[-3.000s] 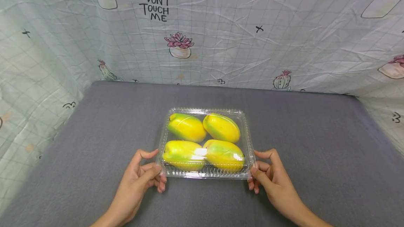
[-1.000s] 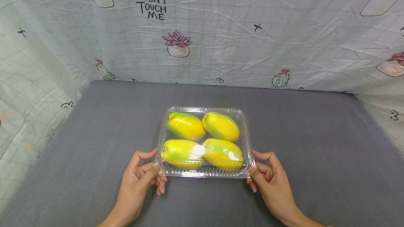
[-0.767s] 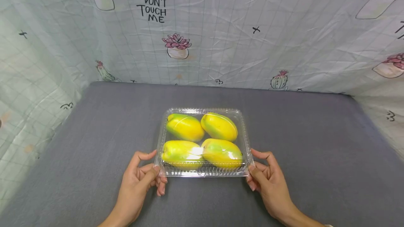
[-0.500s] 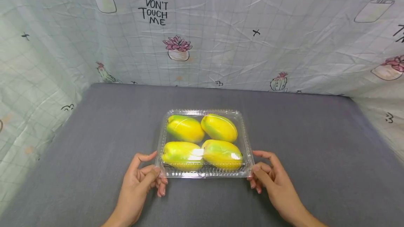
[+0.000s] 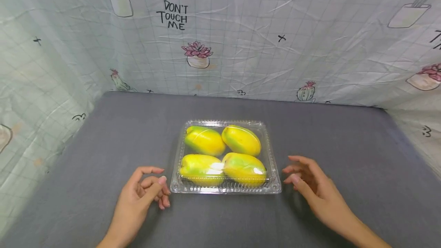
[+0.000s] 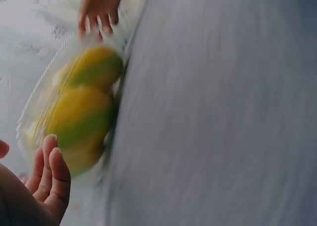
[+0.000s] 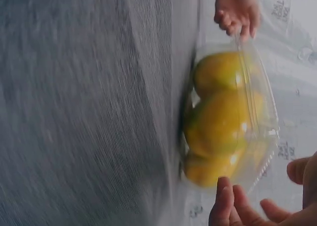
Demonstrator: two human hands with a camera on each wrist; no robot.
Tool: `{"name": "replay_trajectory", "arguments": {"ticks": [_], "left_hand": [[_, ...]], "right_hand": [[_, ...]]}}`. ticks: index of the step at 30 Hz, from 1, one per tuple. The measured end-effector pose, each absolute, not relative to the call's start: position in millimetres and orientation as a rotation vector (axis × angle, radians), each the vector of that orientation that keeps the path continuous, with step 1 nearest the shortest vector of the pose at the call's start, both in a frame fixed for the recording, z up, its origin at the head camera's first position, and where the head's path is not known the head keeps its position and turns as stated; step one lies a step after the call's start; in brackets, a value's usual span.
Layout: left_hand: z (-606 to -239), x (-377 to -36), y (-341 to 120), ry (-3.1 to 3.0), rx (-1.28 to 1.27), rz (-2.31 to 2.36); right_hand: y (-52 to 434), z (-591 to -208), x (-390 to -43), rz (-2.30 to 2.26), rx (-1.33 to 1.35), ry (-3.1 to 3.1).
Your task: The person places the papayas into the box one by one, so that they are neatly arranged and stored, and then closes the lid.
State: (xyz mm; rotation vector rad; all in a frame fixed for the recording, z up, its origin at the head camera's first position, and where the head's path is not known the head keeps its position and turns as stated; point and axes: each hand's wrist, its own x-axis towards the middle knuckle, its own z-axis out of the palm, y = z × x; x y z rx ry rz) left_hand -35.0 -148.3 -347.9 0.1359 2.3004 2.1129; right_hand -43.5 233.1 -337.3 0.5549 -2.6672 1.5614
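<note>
A clear plastic clamshell box point(image 5: 225, 190) sits with its lid down on the grey tabletop. Inside are several yellow-green mangoes point(image 5: 241, 141), arranged in two rows. My left hand point(image 5: 139, 198) is just off the box's left side, fingers loosely bent and holding nothing. On the other side, my right hand point(image 5: 317, 190) stands a little away from the box's right edge, its fingers relaxed and holding nothing. Both wrist views show the mangoes point(image 6: 81, 117) through the box wall, with the fingertips point(image 7: 224, 196) of the right hand near the box in the right wrist view.
Grey cloth point(image 5: 110, 144) covers the table. A pale grid-patterned curtain point(image 5: 241, 18) with printed cacti and lettering hangs along the back and both sides.
Both hands have let go of the box's front corners and drawn apart, the left hand to the left, the right hand to the right. The box stays in place on the table.
</note>
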Motion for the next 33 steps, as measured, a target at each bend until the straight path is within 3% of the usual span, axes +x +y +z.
{"name": "replay_trajectory", "arguments": {"ticks": [9,19,26,33], "left_hand": [[-319.0,-45.7,-186.5,3.179,0.626,1.342],[-297.4,-61.7,-204.1,3.284,0.969,1.291],[-286.3,-69.3,-202.7,3.282,1.077,1.062],[-288.6,-81.4,-203.8,3.337,1.137,0.77]], "right_hand": [[242.7,-326.7,-50.2,1.218,0.789,-2.482],[249.8,-309.5,-57.9,0.839,0.786,-2.587],[249.3,-288.3,-64.7,0.774,0.945,-2.442],[255.6,-280.3,-65.7,0.646,0.929,-2.467]]}}
